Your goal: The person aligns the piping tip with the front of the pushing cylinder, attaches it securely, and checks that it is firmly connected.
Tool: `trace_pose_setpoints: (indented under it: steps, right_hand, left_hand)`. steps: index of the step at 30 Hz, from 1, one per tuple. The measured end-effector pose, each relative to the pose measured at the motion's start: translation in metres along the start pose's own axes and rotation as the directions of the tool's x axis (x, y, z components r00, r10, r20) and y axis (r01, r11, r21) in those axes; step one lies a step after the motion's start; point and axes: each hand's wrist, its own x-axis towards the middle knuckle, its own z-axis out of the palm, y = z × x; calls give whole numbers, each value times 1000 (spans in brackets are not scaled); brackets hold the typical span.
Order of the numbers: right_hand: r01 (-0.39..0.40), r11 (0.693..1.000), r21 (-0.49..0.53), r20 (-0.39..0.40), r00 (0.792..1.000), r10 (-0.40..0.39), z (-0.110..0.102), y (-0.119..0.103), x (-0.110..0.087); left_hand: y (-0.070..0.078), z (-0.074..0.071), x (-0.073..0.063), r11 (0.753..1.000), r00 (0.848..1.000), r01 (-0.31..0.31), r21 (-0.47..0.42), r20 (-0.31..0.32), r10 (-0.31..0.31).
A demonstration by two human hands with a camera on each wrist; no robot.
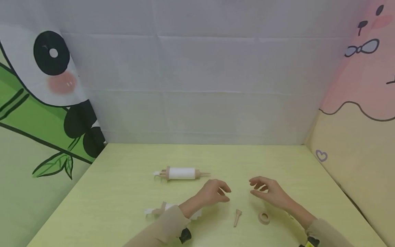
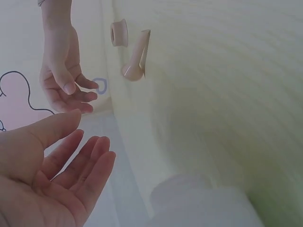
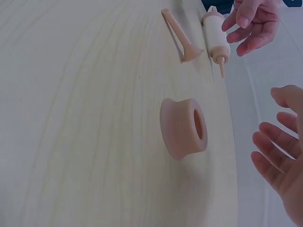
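Both hands hover over the table, held apart with nothing in their fingers. My left hand (image 1: 214,192) has its fingers loosely bent, thumb apart from them; my right hand (image 1: 271,192) faces it in much the same pose. Below and between them lies a small beige peg with a flared end (image 1: 237,218). A beige flanged ring (image 3: 177,127) stands on its side in the right wrist view, near the right hand. Beyond the left hand rests a white cylinder with beige end caps and a thin rod (image 1: 182,173). A similar white and beige piece (image 1: 159,210) is partly hidden behind the left forearm.
The pale yellow table (image 1: 129,157) ends at a light grey cloth backdrop (image 1: 203,68). Printed side panels stand at left and right, with a black-and-white figure (image 1: 61,92) on one and a pink shape (image 1: 355,82) on the other.
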Motion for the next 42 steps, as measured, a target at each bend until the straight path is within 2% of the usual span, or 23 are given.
trace_pose_setpoints:
  steps: [6,16,22,31,38,42]
  right_hand:
    - [-23,999,35,22,1000,22,1,0,-6]
    - [-47,995,83,101,994,39,1,-1,-11]
    - [-39,995,96,112,993,29,1,1,-14]
    - [-30,995,100,122,992,17,1,6,-17]
    - [-51,990,130,153,988,31,0,5,-19]
    - [-56,988,141,158,987,34,0,5,-20]
  left_hand:
    - [2,15,1,998,999,41,-53,29,-39]
    - [9,32,4,995,996,79,-68,50,-75]
    - [7,40,3,995,996,78,-56,56,-75]
    - [2,49,3,998,996,60,-19,61,-59]
    - [6,50,3,994,996,71,86,43,-75]
    - [6,50,3,991,997,72,114,30,-76]
